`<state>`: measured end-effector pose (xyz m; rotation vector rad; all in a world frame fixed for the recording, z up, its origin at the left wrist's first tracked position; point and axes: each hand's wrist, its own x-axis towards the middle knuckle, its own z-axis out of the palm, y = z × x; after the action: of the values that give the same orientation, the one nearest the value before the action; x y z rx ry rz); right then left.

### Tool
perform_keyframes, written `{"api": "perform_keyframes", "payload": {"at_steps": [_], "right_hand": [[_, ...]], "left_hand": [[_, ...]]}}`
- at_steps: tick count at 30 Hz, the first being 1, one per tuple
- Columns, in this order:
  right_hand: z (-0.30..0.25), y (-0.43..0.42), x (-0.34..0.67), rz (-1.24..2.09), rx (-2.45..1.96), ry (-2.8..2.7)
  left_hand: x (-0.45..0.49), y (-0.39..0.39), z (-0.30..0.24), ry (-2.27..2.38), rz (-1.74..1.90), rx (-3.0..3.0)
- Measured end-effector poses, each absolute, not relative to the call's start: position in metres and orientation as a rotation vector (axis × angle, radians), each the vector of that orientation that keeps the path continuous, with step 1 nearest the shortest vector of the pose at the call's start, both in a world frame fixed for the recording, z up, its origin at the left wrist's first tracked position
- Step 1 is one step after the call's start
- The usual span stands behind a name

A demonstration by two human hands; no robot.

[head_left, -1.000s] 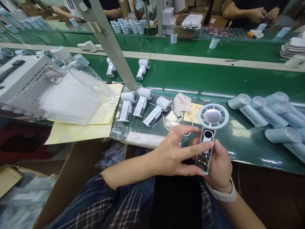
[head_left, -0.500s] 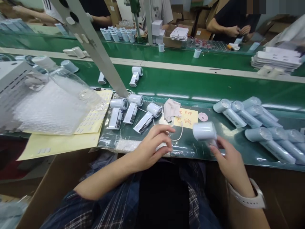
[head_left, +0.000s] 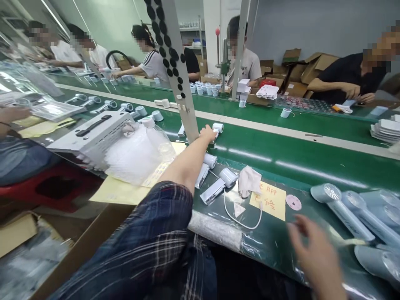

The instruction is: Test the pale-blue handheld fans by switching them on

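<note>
My left hand [head_left: 207, 133] reaches out over the green belt, fingers closed around the handle of a light-blue handheld fan [head_left: 218, 127]. Below that forearm, two more fans with silvery handles lie on the near bench; the closer one [head_left: 228, 177] is in full view, the other [head_left: 210, 160] partly behind my arm. Blurred by motion, my right hand [head_left: 315, 254] hovers above the bench's right part, fingers apart and holding nothing. Beside it lie several wrapped blue fans [head_left: 336, 200]. A crumpled cloth [head_left: 249, 181], a handwritten yellow note [head_left: 271, 201] and a white cable [head_left: 237, 225] lie between.
A slanted metal post [head_left: 184, 96] stands by my left hand. To the left are a white metal box [head_left: 90, 133], a heap of clear plastic bags [head_left: 134, 154] and yellow sticker sheets [head_left: 118, 191]. Co-workers sit across the belt [head_left: 268, 143], where several blue cups [head_left: 204, 88] stand.
My left hand has stretched forward to the fan on the belt. My right hand has let go of the fan it held. The view has swung up and left.
</note>
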<state>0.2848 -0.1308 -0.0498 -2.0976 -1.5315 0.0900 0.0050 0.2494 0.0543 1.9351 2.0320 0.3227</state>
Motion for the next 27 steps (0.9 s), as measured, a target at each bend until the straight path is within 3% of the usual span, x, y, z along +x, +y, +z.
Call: {"api": "perform_keyframes", "payload": {"at_steps": [2, 6, 10, 18, 21, 27], "right_hand": [[-0.045, -0.092, 0.245, 0.283, -2.175, -1.763], [-0.046, -0.055, 0.215, 0.173, -2.404, -1.818], [-0.045, -0.056, 0.236, 0.261, -2.342, -1.854], [-0.032, -0.066, 0.237, 0.853, -1.887, -1.417], [-0.034, -0.075, 0.218, 1.06, -1.713, -1.293], [-0.022, -0.101, 0.198, 1.098, -1.554, -1.319]], "left_hand": [[0.01, 0.261, 0.041, 2.059, 0.313, 1.834], [0.021, 0.272, 0.027, 1.987, 0.351, 1.776], [0.016, 0.264, 0.041, 1.759, 0.404, 1.787], [-0.066, 0.103, 0.038, 1.002, 0.393, 1.84], [-0.063, 0.051, 0.014, 1.096, 0.308, 1.917], [-0.016, 0.006, -0.007, 1.399, 0.171, 2.309]]}}
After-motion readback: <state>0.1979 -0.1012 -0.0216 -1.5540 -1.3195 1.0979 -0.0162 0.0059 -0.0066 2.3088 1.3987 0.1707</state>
